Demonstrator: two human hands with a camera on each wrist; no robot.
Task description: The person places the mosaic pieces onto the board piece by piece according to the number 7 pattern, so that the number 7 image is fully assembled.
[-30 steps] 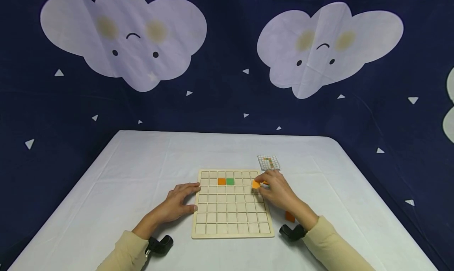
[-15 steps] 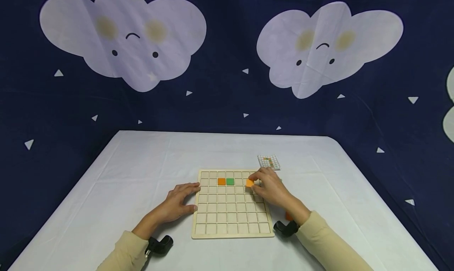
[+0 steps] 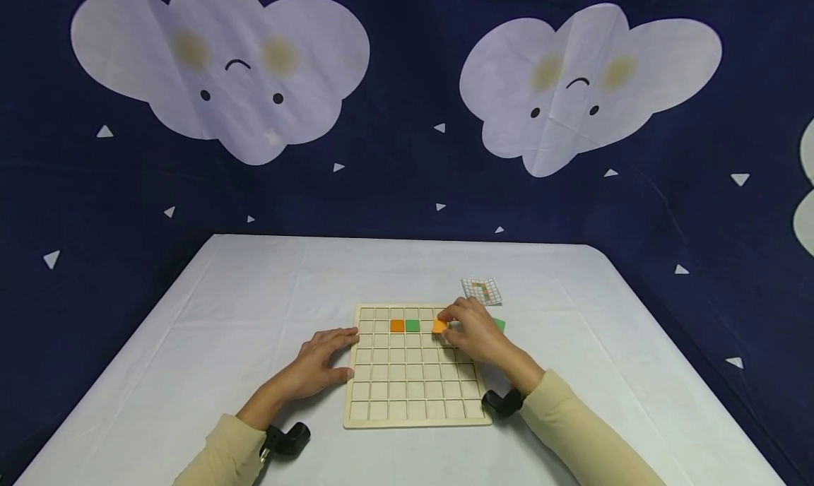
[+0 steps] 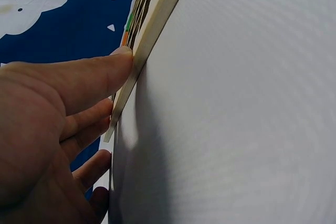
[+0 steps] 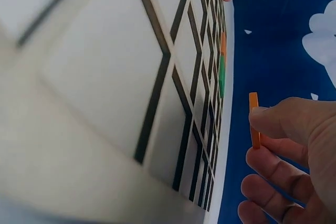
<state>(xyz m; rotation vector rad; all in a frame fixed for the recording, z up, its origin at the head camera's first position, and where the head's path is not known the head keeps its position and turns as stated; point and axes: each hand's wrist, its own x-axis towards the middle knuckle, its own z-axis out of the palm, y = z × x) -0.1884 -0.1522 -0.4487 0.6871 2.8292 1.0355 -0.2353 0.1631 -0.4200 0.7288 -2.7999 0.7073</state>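
Note:
A square wooden grid board (image 3: 397,373) lies on the white table. In its second row from the back an orange tile (image 3: 397,326) and a green tile (image 3: 413,326) sit side by side. My right hand (image 3: 473,334) pinches another orange tile (image 5: 254,121) between thumb and fingers, held just above that same row, right of the green tile and apart from the board. My left hand (image 3: 313,364) rests against the board's left edge, with extended fingers and the thumb (image 4: 100,77) touching the rim.
A small printed grid card (image 3: 482,291) lies behind the board's back right corner. A green tile (image 3: 499,324) shows partly beyond my right hand. The white table (image 3: 254,288) ends at a dark blue cloud-patterned cloth (image 3: 407,189).
My right hand has moved left over the board with the pinched orange tile, toward the green one. The left hand has stayed in place.

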